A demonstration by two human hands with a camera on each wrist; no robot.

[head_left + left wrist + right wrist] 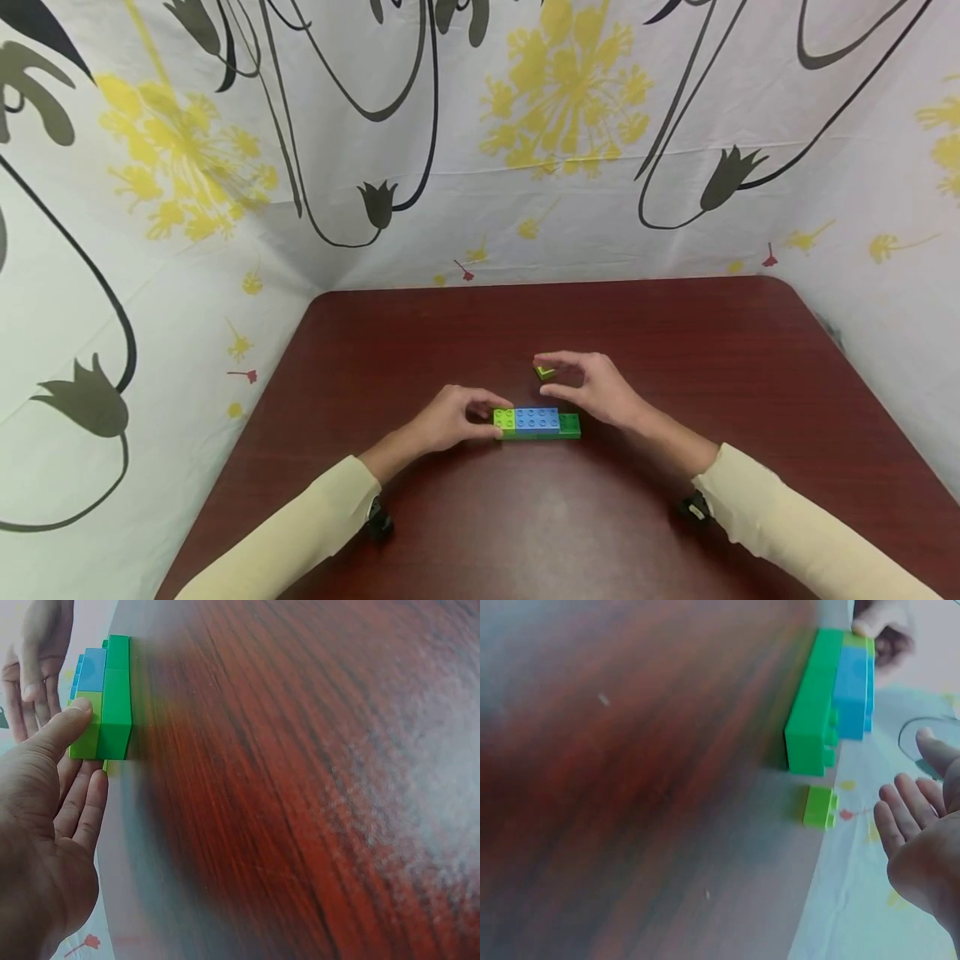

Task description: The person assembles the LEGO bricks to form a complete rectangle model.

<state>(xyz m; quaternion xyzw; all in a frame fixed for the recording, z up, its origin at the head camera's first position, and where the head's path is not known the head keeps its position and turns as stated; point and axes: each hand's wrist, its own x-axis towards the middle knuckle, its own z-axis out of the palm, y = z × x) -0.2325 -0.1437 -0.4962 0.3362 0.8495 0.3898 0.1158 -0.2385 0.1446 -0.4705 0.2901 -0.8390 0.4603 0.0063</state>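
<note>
The left hand point(450, 419) pinches the lime end of the brick stack point(537, 422), which lies flat on the table point(675, 333). Built so far: a long green base with a lime and a blue brick on top; its right end is bare. Just behind it, the right hand point(592, 387) hovers loosely curled over a small lime brick point(545, 372), seemingly not gripping it.

The head camera looks forward and down over the whole desk point(675, 517). Each wrist camera skims low across its surface, close up; all three share the brick stack point(537, 423).
</note>
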